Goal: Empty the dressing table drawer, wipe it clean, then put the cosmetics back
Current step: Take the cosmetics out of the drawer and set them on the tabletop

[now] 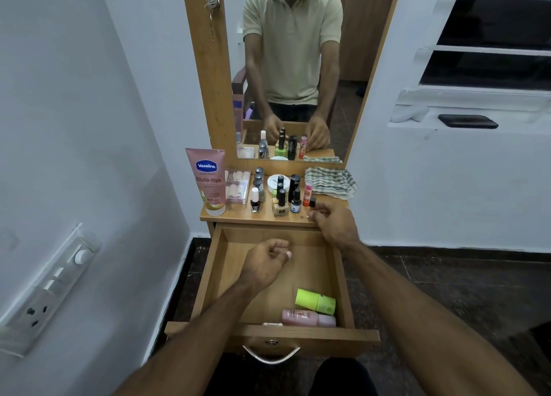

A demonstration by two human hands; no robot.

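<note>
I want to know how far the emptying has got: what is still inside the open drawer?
In the drawer a lime-green bottle and a pink bottle lie at the near right. The left hand and forearm hide part of the floor.

A key [212, 20] hangs in a lock [213, 1] on the wooden frame beside the mirror [298, 52]. On the white wall to the left sits a switchboard [44, 294] with sockets. To the right, a dark phone [467, 121] lies on the window ledge [477, 109] beneath the louvred window [492, 37]. The floor [447, 276] is dark tile.
</note>
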